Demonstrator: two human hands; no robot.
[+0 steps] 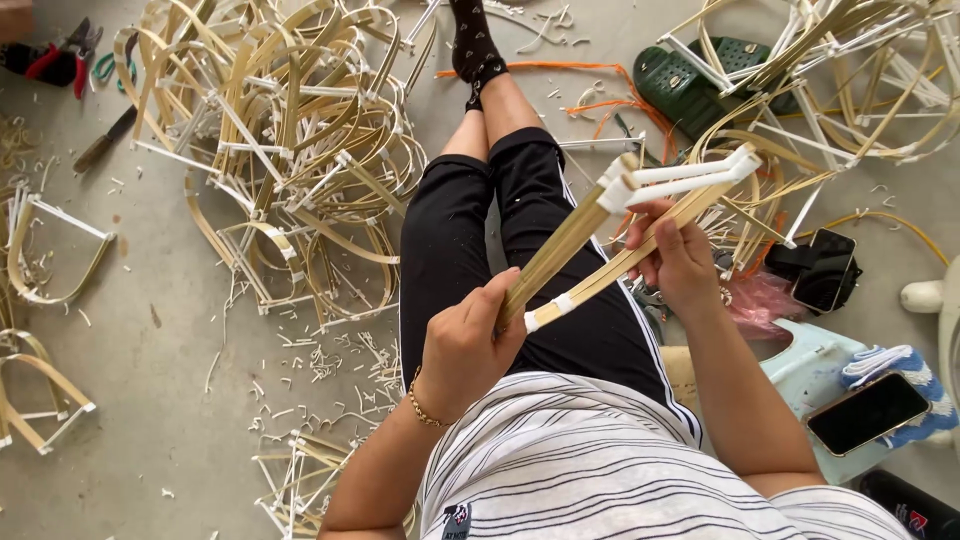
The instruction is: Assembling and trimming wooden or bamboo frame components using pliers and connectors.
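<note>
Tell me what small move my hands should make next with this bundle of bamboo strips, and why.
Probably slide your right hand toward the far end and press the strips together there. The bamboo strip bundle is gripped tight at its near end by your left hand, but the strips fan apart further out, where the white connector pieces sit spread and uneven.

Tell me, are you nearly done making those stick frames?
Partly. A big pile of finished frames lies on the floor to the left, with more at the upper right. Right now the left hand and right hand hold a bundle of bamboo strips capped with white joints, not yet bent into shape. How many remain cannot be told.
</note>
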